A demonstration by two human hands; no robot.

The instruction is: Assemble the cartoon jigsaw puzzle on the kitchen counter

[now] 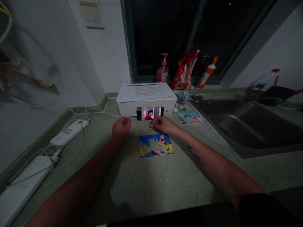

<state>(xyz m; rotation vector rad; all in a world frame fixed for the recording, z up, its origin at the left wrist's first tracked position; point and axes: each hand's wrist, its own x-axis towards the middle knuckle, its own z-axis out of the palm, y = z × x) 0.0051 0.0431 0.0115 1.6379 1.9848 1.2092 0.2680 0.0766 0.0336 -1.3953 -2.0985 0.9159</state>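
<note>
A partly assembled cartoon jigsaw puzzle (156, 145) lies flat on the speckled green countertop (142, 186), with gaps showing through its middle. My left hand (121, 128) hangs just above and to the left of the puzzle, fingers curled together; whatever they may hold is hidden. My right hand (163, 124) sits beyond the puzzle's top edge, its fingertips pinching a small blue-toned puzzle piece (151, 125). A tiny yellow puzzle piece (134, 133) rests on the counter between my hands. A smartphone (150, 113) stands just beyond them, showing a pixelated picture.
The phone leans on a white box (146, 107) topped with printed paper. A small cartoon picture card (191, 118) lies to the right, beside a steel sink (246, 126). White power strips (23, 186) and cables lie left. Bottles and a snack bag stand along the window sill.
</note>
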